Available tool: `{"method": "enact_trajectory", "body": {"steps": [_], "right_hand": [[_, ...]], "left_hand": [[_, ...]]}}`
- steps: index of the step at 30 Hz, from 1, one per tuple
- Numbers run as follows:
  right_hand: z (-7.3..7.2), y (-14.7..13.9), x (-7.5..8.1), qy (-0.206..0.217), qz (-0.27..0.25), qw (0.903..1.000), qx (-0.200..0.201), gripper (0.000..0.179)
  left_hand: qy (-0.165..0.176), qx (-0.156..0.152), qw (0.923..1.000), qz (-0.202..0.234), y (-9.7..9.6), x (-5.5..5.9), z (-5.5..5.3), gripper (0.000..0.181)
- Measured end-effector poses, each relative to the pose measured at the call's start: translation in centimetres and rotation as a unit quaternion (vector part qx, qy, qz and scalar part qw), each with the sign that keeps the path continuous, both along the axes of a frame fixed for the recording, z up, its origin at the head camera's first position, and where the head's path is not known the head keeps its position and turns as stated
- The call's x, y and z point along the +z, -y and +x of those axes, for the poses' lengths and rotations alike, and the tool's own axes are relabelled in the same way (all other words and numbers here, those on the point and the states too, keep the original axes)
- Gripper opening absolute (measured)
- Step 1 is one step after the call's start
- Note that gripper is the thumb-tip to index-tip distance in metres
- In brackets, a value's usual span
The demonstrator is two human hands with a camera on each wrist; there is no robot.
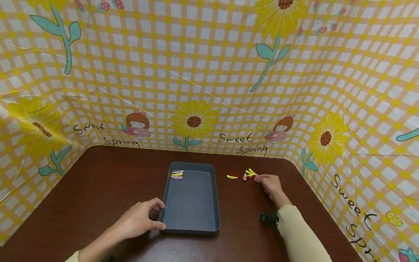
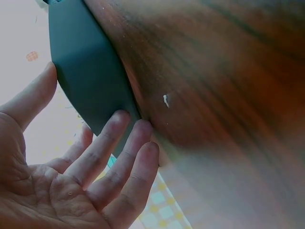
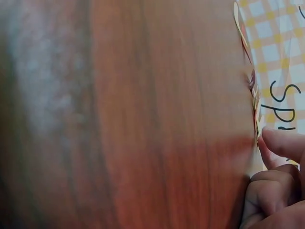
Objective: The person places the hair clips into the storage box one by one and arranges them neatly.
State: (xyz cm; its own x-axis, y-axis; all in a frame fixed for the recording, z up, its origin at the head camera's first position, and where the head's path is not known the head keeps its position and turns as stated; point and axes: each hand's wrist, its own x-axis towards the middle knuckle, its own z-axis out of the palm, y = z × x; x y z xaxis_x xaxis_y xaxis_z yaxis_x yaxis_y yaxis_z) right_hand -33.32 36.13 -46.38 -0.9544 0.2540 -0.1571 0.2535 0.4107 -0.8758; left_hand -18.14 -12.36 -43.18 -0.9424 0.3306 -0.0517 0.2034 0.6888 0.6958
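Note:
A dark grey rectangular tray (image 1: 190, 203) lies on the table. My left hand (image 1: 139, 218) rests against its near left corner; in the left wrist view its thumb touches the rim and loosely bent fingers lie along the outer wall. Inside the tray, at the far left, a yellow hair clip (image 1: 177, 174) sits between two pink ones. My right hand (image 1: 271, 185) is at a small pile right of the tray, pinching the end of a hair clip (image 3: 258, 131) between thumb and index finger; its colour is unclear. Yellow clips (image 1: 250, 172), a pink clip (image 1: 244, 177) and red clips (image 1: 235, 175) lie there.
The brown table (image 1: 98, 189) meets a yellow checked cloth (image 1: 209, 65) at the back and both sides. A black device (image 1: 269, 218) is strapped at the right wrist. In the left wrist view, a small white mark (image 2: 166, 100) shows on a brown surface.

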Motion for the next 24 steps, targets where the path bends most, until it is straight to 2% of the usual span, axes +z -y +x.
{"method": "enact_trajectory", "body": {"steps": [13,24], "right_hand": [[-0.07,0.20,-0.18,0.001,0.042,0.9991,-0.007,0.028],[-0.35,0.22,-0.25,0.000,0.022,0.9997,0.006,0.030]], "left_hand": [[0.001,0.004,1.0000,-0.001,-0.15,0.07,0.08,0.053],[0.001,0.003,1.0000,0.000,-0.13,0.14,0.04,0.053]]}}
